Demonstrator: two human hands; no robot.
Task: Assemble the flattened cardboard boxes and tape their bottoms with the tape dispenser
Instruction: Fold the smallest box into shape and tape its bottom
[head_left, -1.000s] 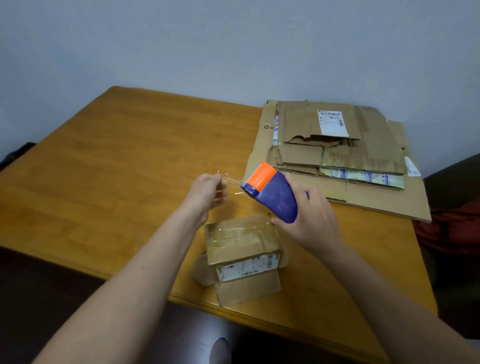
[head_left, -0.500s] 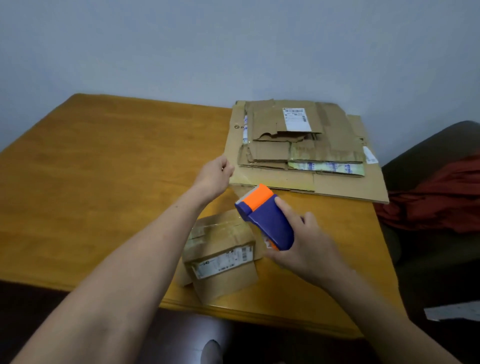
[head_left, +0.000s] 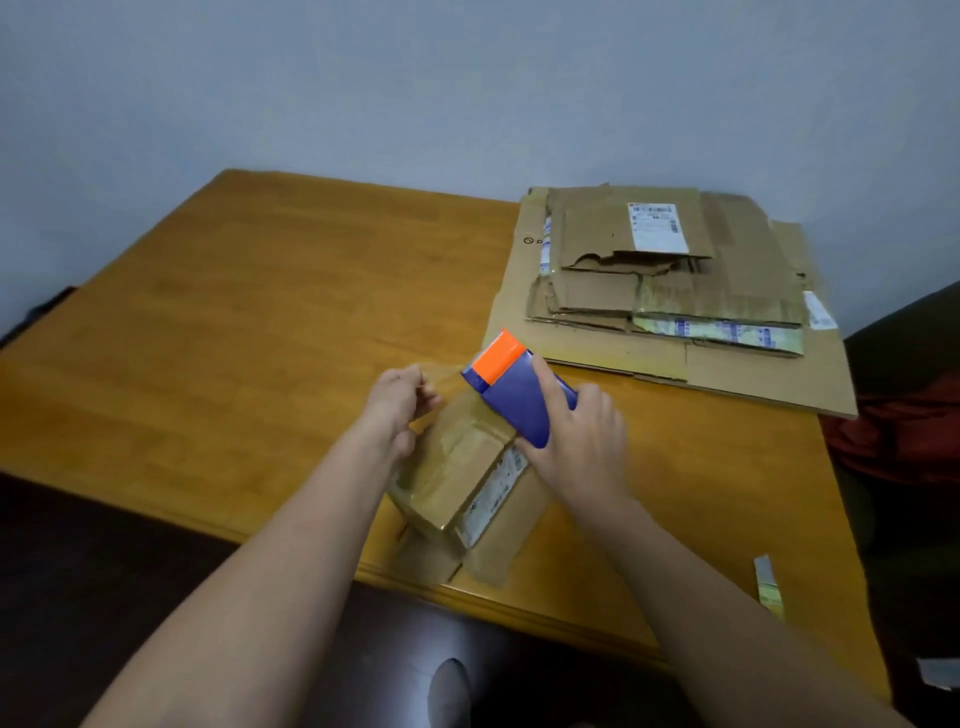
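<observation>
One box (head_left: 457, 470) sits at the worktop's (head_left: 260, 312) near edge; right hand (head_left: 579, 449) grips the tape dispenser (head_left: 514, 397), left hand (head_left: 397, 402) pinches the tape (head_left: 447, 373).

A small cardboard box (head_left: 457, 478) sits near the table's (head_left: 234, 338) front edge. Above its far end the right hand (head_left: 582, 447) holds the tape dispenser (head_left: 514, 395). Just left of it, the left hand (head_left: 400, 400) pinches the tape strip (head_left: 447, 371). Flattened cardboard boxes (head_left: 675, 291) lie stacked behind, to the right.
</observation>
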